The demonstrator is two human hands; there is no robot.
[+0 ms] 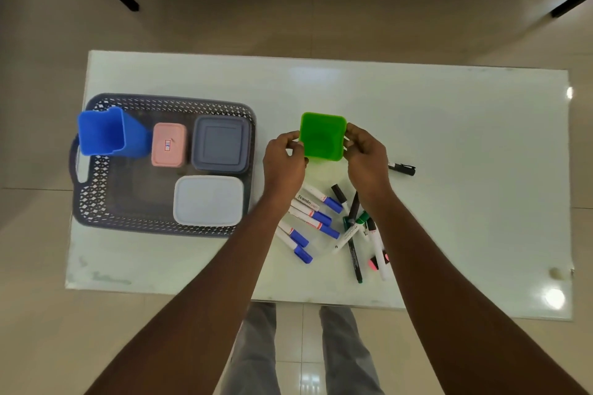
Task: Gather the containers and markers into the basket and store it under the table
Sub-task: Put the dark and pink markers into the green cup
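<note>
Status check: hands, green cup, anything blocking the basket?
Both hands, left and right, grip the green cup above the table. Basket holds four containers. Markers loose on the table. Path clear.

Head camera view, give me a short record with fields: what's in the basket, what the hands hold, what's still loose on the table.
basket: dark grey perforated plastic basket, left side of white table
in basket: blue open plastic cup, pink lidded box, grey lidded square container, white lidded container
held: green square plastic cup, gripped by left hand and right hand, outside the basket
loose: pile of whiteboard markers; black marker lying apart
</note>
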